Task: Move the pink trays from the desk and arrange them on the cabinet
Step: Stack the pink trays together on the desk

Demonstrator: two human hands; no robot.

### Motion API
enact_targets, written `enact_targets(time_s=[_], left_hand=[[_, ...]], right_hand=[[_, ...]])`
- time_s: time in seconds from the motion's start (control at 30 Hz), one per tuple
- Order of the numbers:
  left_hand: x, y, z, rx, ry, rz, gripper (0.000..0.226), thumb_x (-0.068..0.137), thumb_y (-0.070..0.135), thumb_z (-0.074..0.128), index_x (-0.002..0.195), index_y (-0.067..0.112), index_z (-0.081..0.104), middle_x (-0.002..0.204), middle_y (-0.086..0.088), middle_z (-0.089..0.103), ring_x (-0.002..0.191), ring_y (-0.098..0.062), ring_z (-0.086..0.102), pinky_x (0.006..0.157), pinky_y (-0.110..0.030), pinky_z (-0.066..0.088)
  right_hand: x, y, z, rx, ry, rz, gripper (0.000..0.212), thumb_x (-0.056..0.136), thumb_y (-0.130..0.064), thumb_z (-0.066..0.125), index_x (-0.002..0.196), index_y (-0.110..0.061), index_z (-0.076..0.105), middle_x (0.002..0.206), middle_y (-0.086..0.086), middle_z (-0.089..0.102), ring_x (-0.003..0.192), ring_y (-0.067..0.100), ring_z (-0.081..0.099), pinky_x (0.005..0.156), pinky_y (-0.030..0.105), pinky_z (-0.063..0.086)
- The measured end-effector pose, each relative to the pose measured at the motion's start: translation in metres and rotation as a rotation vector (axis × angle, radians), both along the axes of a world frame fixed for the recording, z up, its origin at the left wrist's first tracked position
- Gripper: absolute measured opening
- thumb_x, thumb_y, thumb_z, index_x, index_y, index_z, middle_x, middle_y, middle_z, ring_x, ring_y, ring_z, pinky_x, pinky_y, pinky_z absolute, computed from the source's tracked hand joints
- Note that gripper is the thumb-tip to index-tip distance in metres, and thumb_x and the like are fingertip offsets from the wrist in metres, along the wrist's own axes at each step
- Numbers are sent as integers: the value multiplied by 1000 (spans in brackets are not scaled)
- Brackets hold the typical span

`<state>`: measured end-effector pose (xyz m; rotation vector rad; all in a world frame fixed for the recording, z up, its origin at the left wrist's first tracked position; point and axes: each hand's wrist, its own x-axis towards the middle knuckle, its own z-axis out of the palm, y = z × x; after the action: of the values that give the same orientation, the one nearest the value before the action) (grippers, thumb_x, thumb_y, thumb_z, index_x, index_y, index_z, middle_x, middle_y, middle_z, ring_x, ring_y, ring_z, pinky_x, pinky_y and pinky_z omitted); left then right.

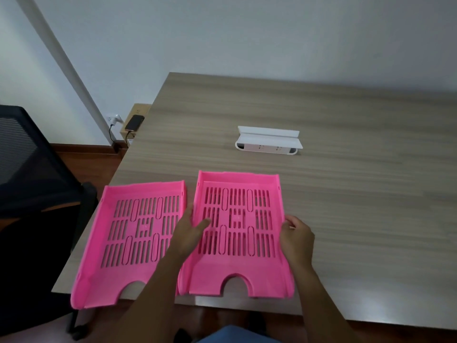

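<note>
Two pink slotted trays lie side by side on the wooden desk (346,144). The left tray (123,243) overhangs the desk's front edge. The right tray (238,233) looks like a stack, with another rim showing beneath it. My left hand (190,231) grips the right tray's left wall, thumb inside on the slotted floor. My right hand (295,235) holds its right wall with fingers curled over the rim. The cabinet is not in view.
A white power strip housing with a raised lid (268,142) sits on the desk behind the trays. A black mesh chair (29,169) stands to the left. A phone (134,122) charges on a box by the wall socket.
</note>
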<state>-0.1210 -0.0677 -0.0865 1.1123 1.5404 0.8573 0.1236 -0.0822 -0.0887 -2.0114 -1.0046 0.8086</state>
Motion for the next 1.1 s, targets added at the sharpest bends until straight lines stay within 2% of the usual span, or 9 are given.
enact_targets(time_s=[0.1,0.23,0.3,0.37,0.53,0.63,0.77,0.97,1.1], left_hand=[[1,-2,-3,-13,-3,11,70,92,26,60,154,23,27,149,-7,51,129,-27,56,109,-63,37],[0,-2,-12,-12,20,-40,84,84,44,63,155,30,20,158,-4,39,138,-31,46,111,-65,32],[-2,0,-21,-6,33,-40,93,75,57,62,154,35,18,158,-3,38,139,-31,46,110,-66,33],[-4,1,-28,7,31,-59,97,71,61,61,154,37,16,159,-3,37,139,-31,44,109,-66,33],[-6,2,-23,34,16,-61,79,86,34,65,153,32,23,155,-3,43,136,-27,49,110,-62,34],[-22,4,-30,41,21,-36,83,78,45,67,150,32,28,156,-3,40,140,-27,45,109,-63,37],[-42,-5,-8,74,84,49,68,93,18,61,152,16,29,160,-10,32,144,-30,36,116,-52,32],[-104,-28,-6,109,153,137,57,94,22,61,146,18,41,156,-5,39,142,-23,38,117,-44,31],[-149,-49,-10,87,207,215,54,93,25,62,143,19,45,150,-2,45,137,-23,43,112,-44,37]], right_hand=[[0,-2,-1,7,-3,-30,33,96,-8,46,115,-12,73,98,2,71,82,13,64,68,20,46],[-3,-10,-9,6,24,-22,32,97,-6,47,117,-12,71,87,-8,65,74,-3,57,68,21,51],[-4,-12,-11,2,27,-8,32,96,-6,47,117,-14,71,85,-10,64,77,5,63,75,34,58],[-7,-10,-12,-6,13,4,32,96,-9,47,118,-15,69,97,-1,68,88,18,68,83,41,59],[-16,-7,-5,49,-101,39,32,93,-10,49,120,-17,65,109,-2,58,108,22,59,93,44,54],[-23,1,-1,67,-98,34,37,93,-12,50,129,-12,61,123,5,61,116,24,58,100,47,51],[-47,10,5,116,-99,83,43,95,-9,54,138,-6,56,138,13,58,128,29,55,108,42,44],[-122,11,9,159,-52,264,44,95,-7,55,139,-9,54,143,10,56,131,25,54,111,45,44],[-180,5,8,168,-38,425,45,95,-9,54,140,-8,53,143,10,56,133,23,52,114,39,39]])
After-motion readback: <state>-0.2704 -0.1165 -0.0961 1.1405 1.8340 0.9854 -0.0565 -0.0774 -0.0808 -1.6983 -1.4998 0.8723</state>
